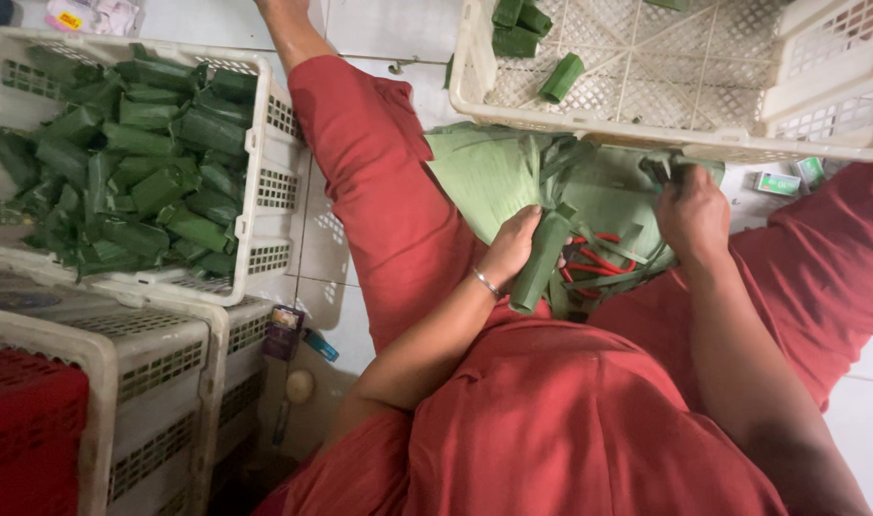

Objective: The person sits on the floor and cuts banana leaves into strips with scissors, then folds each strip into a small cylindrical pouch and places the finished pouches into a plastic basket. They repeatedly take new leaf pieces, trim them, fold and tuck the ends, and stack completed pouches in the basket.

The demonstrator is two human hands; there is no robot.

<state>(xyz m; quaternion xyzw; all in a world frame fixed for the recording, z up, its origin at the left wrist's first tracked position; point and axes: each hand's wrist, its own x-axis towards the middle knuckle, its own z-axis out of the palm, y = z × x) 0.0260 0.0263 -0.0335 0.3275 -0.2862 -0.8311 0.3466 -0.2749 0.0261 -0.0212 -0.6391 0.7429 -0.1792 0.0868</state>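
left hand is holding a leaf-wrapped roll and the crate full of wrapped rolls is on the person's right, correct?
Not quite. In the head view the left hand does hold a leaf-wrapped roll, but the full crate of wrapped rolls sits on the person's left. The crate on the right is nearly empty.

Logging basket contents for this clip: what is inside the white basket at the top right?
The white basket holds a few green leaf-wrapped rolls, most near its top-left corner; elsewhere its lattice floor shows bare. The frame edge cuts off its far part, so anything there is unseen.
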